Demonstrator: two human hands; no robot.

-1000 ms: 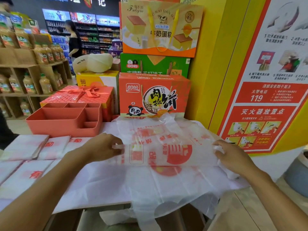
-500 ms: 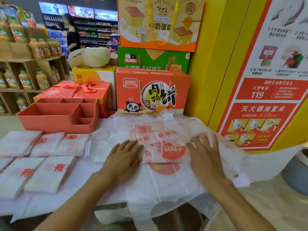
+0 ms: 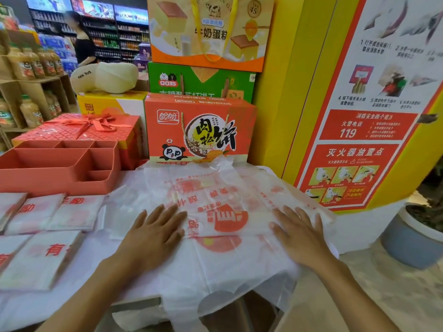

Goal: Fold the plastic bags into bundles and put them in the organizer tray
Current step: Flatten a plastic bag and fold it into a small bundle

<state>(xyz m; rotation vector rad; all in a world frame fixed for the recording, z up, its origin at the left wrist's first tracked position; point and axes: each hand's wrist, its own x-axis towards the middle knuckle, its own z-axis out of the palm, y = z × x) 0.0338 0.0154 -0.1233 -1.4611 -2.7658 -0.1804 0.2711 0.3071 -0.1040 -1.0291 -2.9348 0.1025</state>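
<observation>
A white plastic bag [image 3: 223,212] with red print lies spread on the table, its near part folded over in a band, its handles hanging off the front edge. My left hand [image 3: 153,233] presses flat on the bag's left side with straight fingers. My right hand [image 3: 299,236] presses flat on its right side the same way. Several folded bag bundles [image 3: 55,214] lie in rows at the left. The orange organizer tray [image 3: 60,173], with divided compartments that look empty, stands behind them at the left.
Stacked gift boxes, a red one [image 3: 201,130] closest, stand right behind the bag. A yellow pillar with a red poster [image 3: 359,144] rises at the right. A grey pot [image 3: 412,238] sits on the floor at the right. A person stands by far shelves.
Both hands let go of the bag's folded edge and came down flat on it, then slid a little apart. The fold now lies pressed down.
</observation>
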